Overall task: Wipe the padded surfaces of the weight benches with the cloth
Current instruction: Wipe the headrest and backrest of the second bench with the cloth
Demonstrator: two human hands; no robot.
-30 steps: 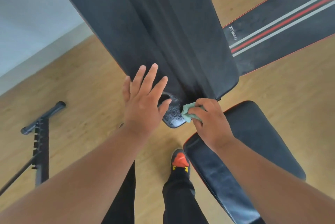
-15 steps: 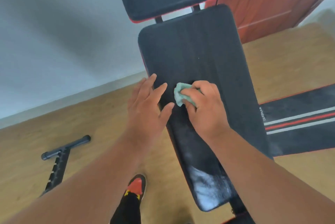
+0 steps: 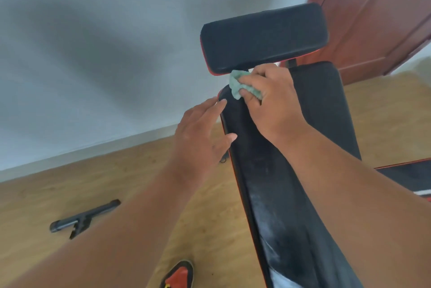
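The long back pad [image 3: 275, 185] of the bench was black with a thin red edge, its surface streaked with pale dusty smears toward the near end, and a separate black head pad [image 3: 263, 38] stood just beyond its far end. A crumpled pale green cloth [image 3: 240, 84] lay at the far left corner of the back pad, just below the head pad, where the right hand [image 3: 270, 101] bunched it under curled fingers and thumb and pressed it against the padding. The left hand [image 3: 200, 136] lay flat with fingers straight and close together along the pad's left edge, holding nothing, its fingertips near the cloth.
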